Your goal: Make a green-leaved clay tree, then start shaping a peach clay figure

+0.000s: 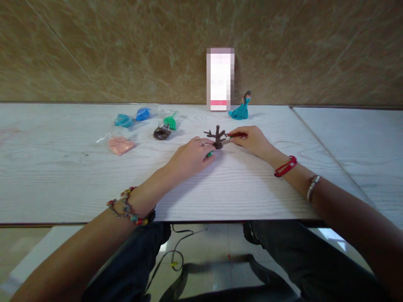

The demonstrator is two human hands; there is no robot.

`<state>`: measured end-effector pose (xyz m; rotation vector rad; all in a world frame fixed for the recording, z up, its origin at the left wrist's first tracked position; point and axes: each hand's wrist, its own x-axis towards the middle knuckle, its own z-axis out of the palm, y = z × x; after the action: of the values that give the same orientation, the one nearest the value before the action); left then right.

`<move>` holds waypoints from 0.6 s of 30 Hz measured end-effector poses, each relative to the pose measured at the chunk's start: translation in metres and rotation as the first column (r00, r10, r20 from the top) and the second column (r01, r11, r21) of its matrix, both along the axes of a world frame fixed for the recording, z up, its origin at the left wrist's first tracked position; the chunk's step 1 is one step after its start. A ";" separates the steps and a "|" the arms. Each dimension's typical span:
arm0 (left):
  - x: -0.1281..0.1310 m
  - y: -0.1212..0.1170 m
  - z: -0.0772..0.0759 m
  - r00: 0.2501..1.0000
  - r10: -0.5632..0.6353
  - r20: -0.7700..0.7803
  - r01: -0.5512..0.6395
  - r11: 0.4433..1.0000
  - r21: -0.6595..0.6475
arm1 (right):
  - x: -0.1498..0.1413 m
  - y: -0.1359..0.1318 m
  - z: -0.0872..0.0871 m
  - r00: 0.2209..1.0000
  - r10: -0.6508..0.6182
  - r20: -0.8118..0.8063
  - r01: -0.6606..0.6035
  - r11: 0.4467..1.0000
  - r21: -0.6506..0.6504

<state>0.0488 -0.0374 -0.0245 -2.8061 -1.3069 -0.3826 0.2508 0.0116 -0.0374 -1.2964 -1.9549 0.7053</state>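
Clay tree [217, 136] stands on the white table [252, 188] between the left hand [192, 156], nearly closed round a green lump [209, 154], and the right hand [254, 140], pinching a green bit [231, 137] by the branches, with bagged clay [121, 144] farther left, then a teal-gowned figurine [240, 111] and a lit phone [220, 79] by the wall [126, 50]

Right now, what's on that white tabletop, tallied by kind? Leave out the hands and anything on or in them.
Bags of soft-looking coloured stuff: 5 (teal bag, blue bag, green bag, dark brown bag, pink bag)
Figurine in a teal dress: 1
Small brown tree: 1
Upright bright screen: 1
Total: 8
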 end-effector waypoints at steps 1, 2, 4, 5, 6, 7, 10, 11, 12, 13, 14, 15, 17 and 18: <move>0.000 0.000 0.000 1.000 0.000 0.005 0.000 1.000 0.001 | -0.001 0.000 0.000 1.000 0.002 0.001 -0.002 1.000 0.010; 0.000 0.000 -0.001 1.000 -0.001 0.010 0.001 1.000 0.002 | -0.002 0.000 -0.001 1.000 0.002 0.000 -0.002 1.000 0.014; 0.000 0.001 -0.001 1.000 -0.003 0.015 0.003 1.000 -0.001 | -0.003 -0.001 0.000 1.000 0.000 0.004 0.000 1.000 0.019; 0.000 0.001 -0.001 1.000 -0.003 0.016 0.003 1.000 -0.004 | -0.003 -0.001 0.000 1.000 -0.007 0.018 0.007 1.000 0.028; 0.000 0.001 -0.001 1.000 0.000 0.014 0.000 1.000 -0.009 | -0.002 -0.002 0.002 0.999 -0.020 0.044 0.018 0.999 0.047; 0.000 0.000 -0.001 1.000 0.005 0.011 -0.005 1.000 -0.013 | -0.001 -0.002 0.004 0.996 -0.031 0.087 0.025 0.997 0.073; 0.000 -0.001 0.001 1.000 0.017 0.004 -0.017 1.000 0.002 | 0.005 -0.006 0.010 0.959 -0.019 0.281 -0.032 0.984 0.175; -0.001 -0.002 0.002 1.000 0.012 -0.001 -0.012 1.000 0.014 | 0.007 -0.007 0.011 0.937 -0.003 0.349 -0.073 0.977 0.202; -0.001 -0.003 0.002 1.000 0.002 -0.008 -0.002 1.000 0.025 | 0.009 -0.009 0.011 0.913 0.016 0.408 -0.115 0.969 0.220; -0.002 -0.004 0.003 1.000 -0.013 -0.015 0.013 0.999 0.038 | 0.011 -0.012 0.011 0.891 0.033 0.453 -0.153 0.961 0.229; -0.002 -0.005 0.003 0.999 -0.029 -0.021 0.030 0.998 0.049 | 0.013 -0.014 0.010 0.873 0.046 0.486 -0.180 0.956 0.233; -0.003 -0.005 0.004 0.999 -0.045 -0.025 0.046 0.997 0.058 | 0.014 -0.017 0.008 0.858 0.057 0.511 -0.205 0.950 0.237; -0.004 -0.005 0.005 0.998 -0.062 -0.018 0.063 0.996 0.069 | 0.016 -0.022 0.005 0.835 0.072 0.546 -0.249 0.934 0.258; -0.005 -0.005 0.005 0.998 -0.064 -0.010 0.065 0.996 0.069 | 0.017 -0.024 0.004 0.827 0.069 0.558 -0.261 0.926 0.272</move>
<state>0.0439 -0.0424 -0.0198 -2.7947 -1.1803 -0.4099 0.2673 -0.0127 -0.0339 -1.1949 -2.5335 0.0470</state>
